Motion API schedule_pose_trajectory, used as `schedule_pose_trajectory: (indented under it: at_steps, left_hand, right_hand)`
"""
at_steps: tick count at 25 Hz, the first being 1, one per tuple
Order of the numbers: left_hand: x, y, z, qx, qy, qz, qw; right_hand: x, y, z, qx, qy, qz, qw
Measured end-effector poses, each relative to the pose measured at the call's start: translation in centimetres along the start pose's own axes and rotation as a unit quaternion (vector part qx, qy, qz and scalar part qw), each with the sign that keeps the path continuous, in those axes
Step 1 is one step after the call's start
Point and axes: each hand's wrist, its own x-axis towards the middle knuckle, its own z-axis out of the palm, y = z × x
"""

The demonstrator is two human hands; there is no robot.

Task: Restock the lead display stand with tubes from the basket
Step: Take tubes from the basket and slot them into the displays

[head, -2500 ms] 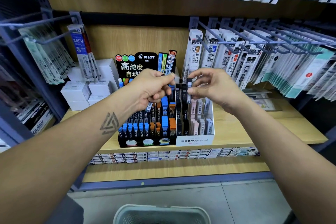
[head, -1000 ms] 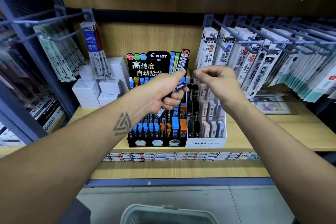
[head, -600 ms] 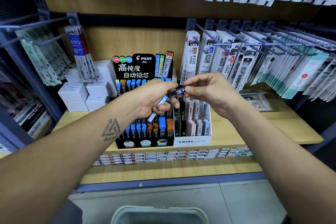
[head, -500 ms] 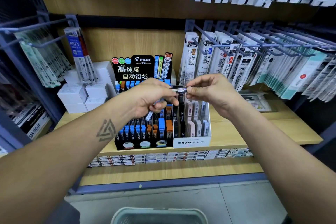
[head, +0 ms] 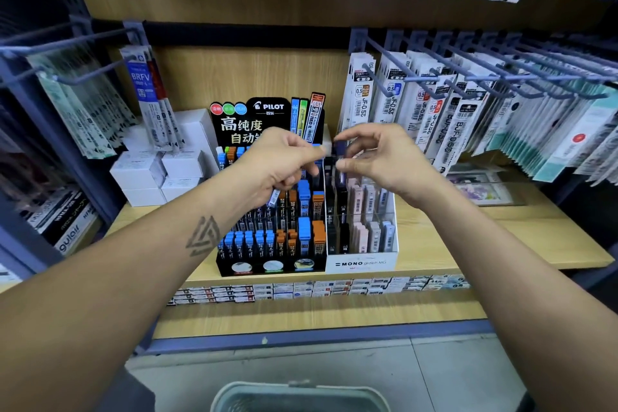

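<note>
- My right hand point(head: 378, 157) pinches one dark tube point(head: 341, 162) above the stand point(head: 361, 264)'s 12 o'clock row, not yet slotted.
- My left hand point(head: 284, 164) grips spare tubes point(head: 274, 197), fingers curled round them.
- Most slots look filled; the basket point(head: 297, 395) sits at 6 o'clock, contents unseen.
- Labels read "MONO graph MG" and, at 9 o'clock, "PILOT".

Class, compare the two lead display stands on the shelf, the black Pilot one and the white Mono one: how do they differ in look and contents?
The Pilot stand is black with a tall printed backboard; the Mono stand is white and shows no backboard.
The Pilot stand holds tubes with blue and orange caps; the Mono stand holds black, pink and pale tubes.
The Pilot stand is the wider; the Mono stand is narrower.
Both stand side by side on the wooden shelf, with stepped rows.
</note>
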Motion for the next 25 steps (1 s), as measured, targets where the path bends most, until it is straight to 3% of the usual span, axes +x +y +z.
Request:
schedule_pose_trajectory:
  at_steps: [3,9,17,25]
  left_hand:
    - [0.4,0.1,-0.5,-0.030,0.001,-0.043,0.999]
    - [0.2,0.2,-0.5,-0.056,-0.011,-0.058,0.997]
    - [0.3,0.1,-1.1,-0.117,-0.055,-0.071,0.989]
    - [-0.3,-0.1,-2.4,-0.130,-0.107,-0.084,0.982]
  right_hand:
    - [1.4,0.4,0.2,-0.013,0.091,0.012,0.996]
    - [3.4,0.9,1.6,-0.050,0.150,-0.011,0.987]
    - [4.0,0.4,1.5,-0.117,0.121,-0.032,0.985]
    - [2.8,1.5,3.4,-0.299,0.095,-0.045,0.948]
